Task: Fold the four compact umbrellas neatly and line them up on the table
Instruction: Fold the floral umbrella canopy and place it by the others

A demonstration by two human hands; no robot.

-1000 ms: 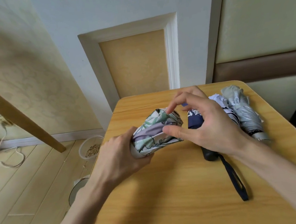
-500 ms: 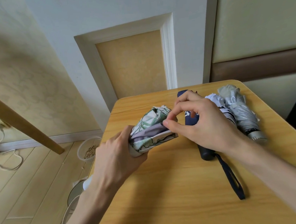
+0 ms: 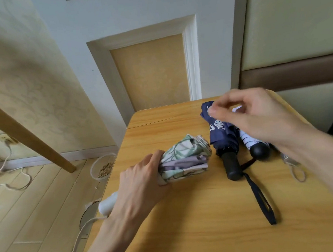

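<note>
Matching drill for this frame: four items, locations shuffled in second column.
1 floral-print folded umbrella
2 navy fabric umbrella with straight black handle
3 white striped umbrella with round black knob
4 clear plastic bowl of grain

A on the floor
B gripped by the left hand
C on the wooden table, black strap laid out
D on the table, just right of navy one

Pairs: 1-B, 2-C, 3-D, 4-A

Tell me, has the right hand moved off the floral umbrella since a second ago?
Yes. The right hand has left the floral umbrella and gone right and farther back, now over the far end of the navy umbrella.
</note>
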